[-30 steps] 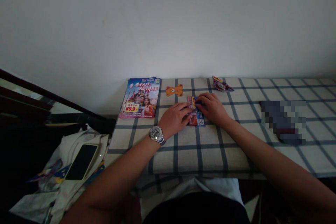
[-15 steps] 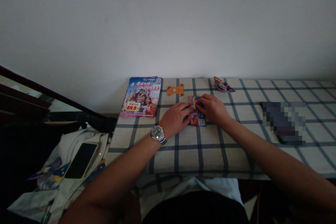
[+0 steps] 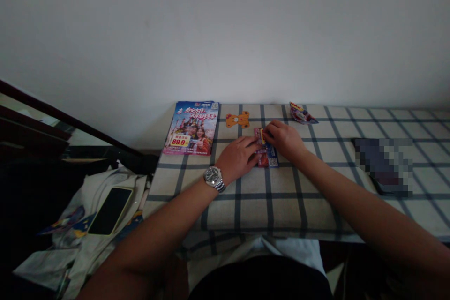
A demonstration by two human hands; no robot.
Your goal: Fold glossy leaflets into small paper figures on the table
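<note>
A small folded flyer (image 3: pixel 262 158), printed in red, purple and blue, lies on the checked cloth between my hands. My left hand (image 3: pixel 239 157), with a metal wristwatch (image 3: pixel 214 178) at the wrist, rests its spread fingers on the flyer's left side. On the upper right of the flyer, my right hand (image 3: pixel 283 138) has its fingers bent and pinched together at the paper. The fingertips partly cover the print. Beyond my left hand is an orange bear cutout (image 3: pixel 238 120). A folded paper piece (image 3: pixel 302 113) stands past my right hand.
A stack of flyers (image 3: pixel 192 127) lies at the table's left end. On the right is a dark, partly pixelated object (image 3: pixel 381 166). The checked tablecloth (image 3: pixel 288 201) reaches the white wall (image 3: pixel 246 33). A phone (image 3: pixel 110 211) lies on cloth at the lower left.
The view has shifted slightly. My right hand has moved a little up along the flyer's edge, its fingers still bent at the paper. My left hand stays on the flyer.
</note>
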